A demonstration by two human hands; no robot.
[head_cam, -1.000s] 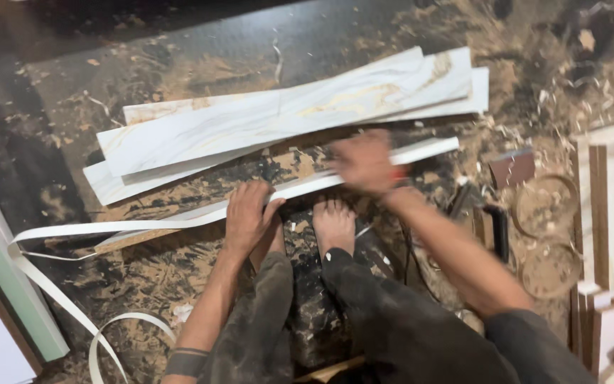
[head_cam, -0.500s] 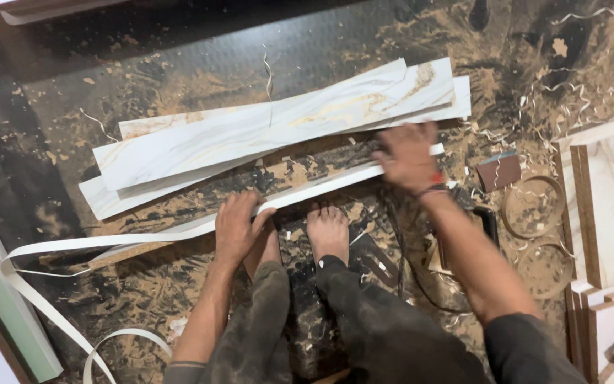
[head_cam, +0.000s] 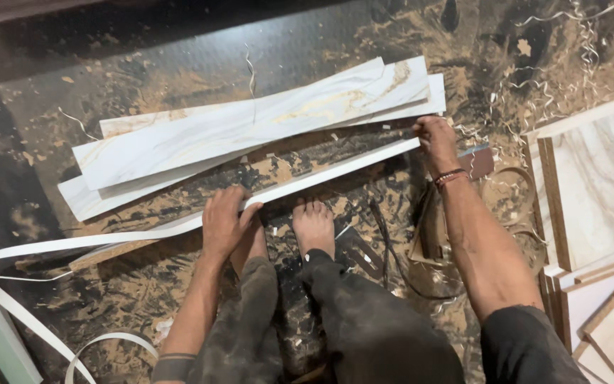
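A long narrow board on edge [head_cam: 328,176] runs across the floor with white edge-banding tape along its top. My left hand [head_cam: 225,220] presses down on the board near its middle, fingers spread over the tape. My right hand [head_cam: 435,142] grips the board's right end, fingers curled over it. My bare feet [head_cam: 313,224] rest just behind the board. The loose white tape [head_cam: 72,242] trails off the left end and curls on the floor.
A stack of white marble-patterned laminate strips [head_cam: 250,131] lies beyond the board. More marble-faced panels [head_cam: 598,178] are stacked at right. A small brown block [head_cam: 479,162] sits by my right wrist. Sawdust and shavings cover the dark floor.
My right hand has slid rightward along the board from near its middle to its right end. My left hand has stayed pressed on the board.
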